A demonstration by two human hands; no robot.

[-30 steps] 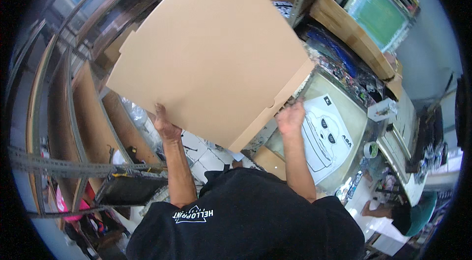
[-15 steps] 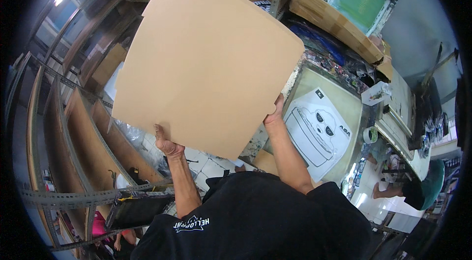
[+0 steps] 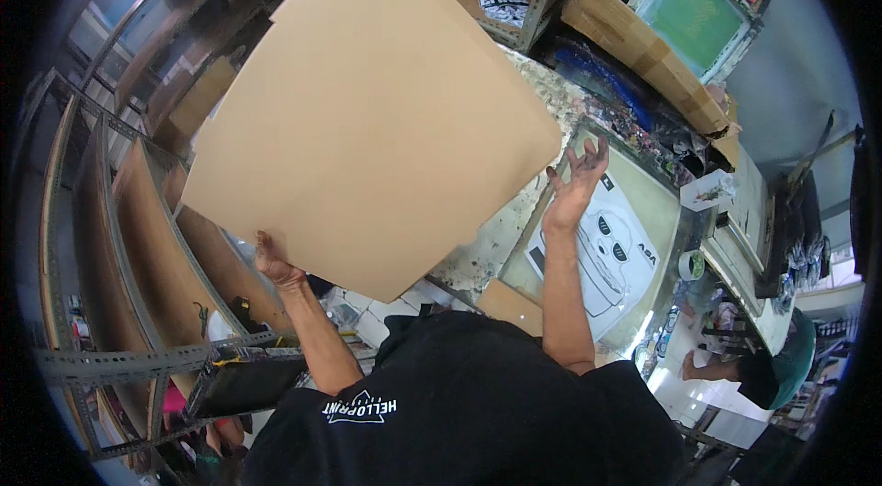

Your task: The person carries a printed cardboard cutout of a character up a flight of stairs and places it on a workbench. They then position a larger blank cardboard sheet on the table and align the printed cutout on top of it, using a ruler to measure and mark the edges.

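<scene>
A large tan cardboard sheet (image 3: 377, 128), with small notches along its left edge, is held up in front of me and hides much of what lies behind. My left hand (image 3: 278, 261) grips its near left edge, the thumb on top and the other fingers hidden beneath. Beside the sheet's right corner, my right hand (image 3: 577, 183) has its fingers spread and holds nothing. Below that hand, a white paper with a black line drawing (image 3: 611, 256) lies on a framed pale panel (image 3: 657, 187), partly covered by my right forearm.
Metal shelving with wooden boards (image 3: 152, 238) curves along the left. Paint-spattered worktop (image 3: 482, 265) shows beside the sheet. At the back right stand a cardboard box (image 3: 643, 50) and a green-meshed screen frame (image 3: 691, 13). A person in green (image 3: 795, 362) is at the far right.
My right hand has let go of the sheet's right edge and moved up and right, fingers spreading. The sheet has shifted slightly left, with my left hand still on it.
</scene>
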